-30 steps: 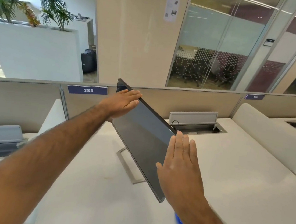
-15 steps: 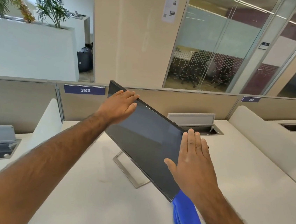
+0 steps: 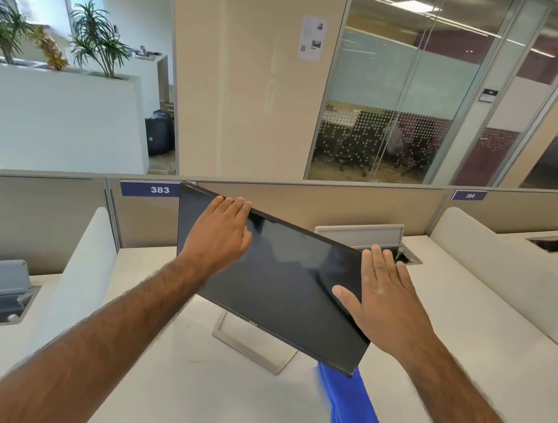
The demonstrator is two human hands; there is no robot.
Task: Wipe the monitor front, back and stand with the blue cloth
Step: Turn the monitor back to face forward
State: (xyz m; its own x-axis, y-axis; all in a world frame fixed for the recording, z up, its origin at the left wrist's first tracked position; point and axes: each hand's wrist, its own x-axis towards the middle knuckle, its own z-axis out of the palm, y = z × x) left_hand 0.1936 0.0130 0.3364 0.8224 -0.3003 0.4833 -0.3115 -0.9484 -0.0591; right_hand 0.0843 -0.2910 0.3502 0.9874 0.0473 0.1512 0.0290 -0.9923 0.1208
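While left hand [image 3: 220, 236], right hand [image 3: 386, 300] brace monitor [image 3: 284, 280] — long axis far-left to near-right.

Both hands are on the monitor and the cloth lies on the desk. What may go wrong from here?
1. The bare left hand and right hand touch the monitor and may leave fingerprints on its dark screen.
2. Its stand looks thin; a hard push might tip it.
3. Its lower corner is right by the blue cloth and may drag it.
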